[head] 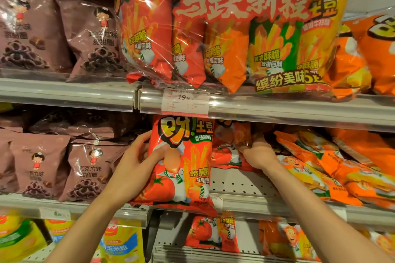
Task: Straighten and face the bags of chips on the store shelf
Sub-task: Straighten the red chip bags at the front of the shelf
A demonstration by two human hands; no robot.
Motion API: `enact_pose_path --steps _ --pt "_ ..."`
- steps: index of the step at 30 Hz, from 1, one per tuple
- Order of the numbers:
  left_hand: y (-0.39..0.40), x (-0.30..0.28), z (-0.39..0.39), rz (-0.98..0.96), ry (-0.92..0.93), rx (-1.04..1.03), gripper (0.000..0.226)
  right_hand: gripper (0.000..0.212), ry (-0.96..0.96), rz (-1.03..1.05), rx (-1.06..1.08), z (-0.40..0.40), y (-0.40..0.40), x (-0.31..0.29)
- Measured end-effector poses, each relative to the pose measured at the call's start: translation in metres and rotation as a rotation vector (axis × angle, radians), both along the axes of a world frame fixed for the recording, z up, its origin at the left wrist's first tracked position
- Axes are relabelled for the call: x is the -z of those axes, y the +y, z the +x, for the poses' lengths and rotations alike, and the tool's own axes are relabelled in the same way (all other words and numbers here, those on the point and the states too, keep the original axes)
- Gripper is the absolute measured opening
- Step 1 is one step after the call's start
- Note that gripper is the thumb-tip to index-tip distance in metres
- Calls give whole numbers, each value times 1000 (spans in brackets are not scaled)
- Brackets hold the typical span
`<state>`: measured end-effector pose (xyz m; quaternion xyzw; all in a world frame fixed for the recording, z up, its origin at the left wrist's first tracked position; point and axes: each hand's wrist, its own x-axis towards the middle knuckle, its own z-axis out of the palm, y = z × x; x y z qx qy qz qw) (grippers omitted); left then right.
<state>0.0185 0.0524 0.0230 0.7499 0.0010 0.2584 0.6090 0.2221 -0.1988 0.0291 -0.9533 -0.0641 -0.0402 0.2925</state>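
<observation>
A red tomato-flavour chip bag (pixel 188 168) stands upright at the front edge of the middle shelf (pixel 245 186), its front towards me. My left hand (pixel 139 162) grips its left side, thumb across the front and fingers behind. Deeper in the same shelf, my right hand (pixel 256 151) holds the top of a second red bag (pixel 226 151), which leans further back. To the right, several orange chip bags (pixel 333 168) lie tilted and overlapping.
Brown chocolate-ring snack bags (pixel 85 168) fill the shelf to the left. Above hangs a large clear multipack of chip bags (pixel 224 34) over a price tag (pixel 184 101). On the shelf below stand red chip bags (pixel 211 232), orange ones and yellow packs (pixel 121 241).
</observation>
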Motion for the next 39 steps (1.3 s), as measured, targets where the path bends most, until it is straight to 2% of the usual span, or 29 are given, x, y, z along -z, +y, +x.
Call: enact_pose_path --steps 4,8,10,13,16,17,20,21,23,25,28,31,35,39 --pt "2 0 0 4 1 7 52 58 -40 68 12 2 6 2" --pt "1 1 -1 3 0 14 55 54 18 78 -19 3 7 1" --pt "0 2 -2 -1 -2 12 55 52 31 154 -44 -1 4 -4" --pt "-5 5 -1 22 -14 7 57 49 -91 262 -59 -16 -5 -10" --pt "-14 9 4 43 -10 16 58 32 -203 387 -97 -47 -13 -15" --pt "-18 10 7 49 -10 17 58 37 -161 445 -166 -60 -14 -15" --pt "-33 16 18 69 -7 12 57 83 107 618 -361 -99 -11 -11" --pt "-39 19 22 72 -11 13 55 91 184 661 -383 -107 -9 -6" --pt "-49 22 29 101 -36 7 53 87 250 723 -375 -115 -6 3" --pt "-56 23 33 162 -53 -7 56 74 262 826 -333 -115 -4 10" --pt "-56 24 36 267 -62 -19 52 43 265 959 -326 -111 -6 13" --pt "-45 23 36 398 -58 -181 61 26 200 1033 -290 -102 -13 10" --pt "-29 22 31 777 -127 -437 55 32 57 949 -206 -78 -21 -3" --pt "-26 28 29 917 -8 -413 67 47 -133 780 -76 -57 -14 -7"
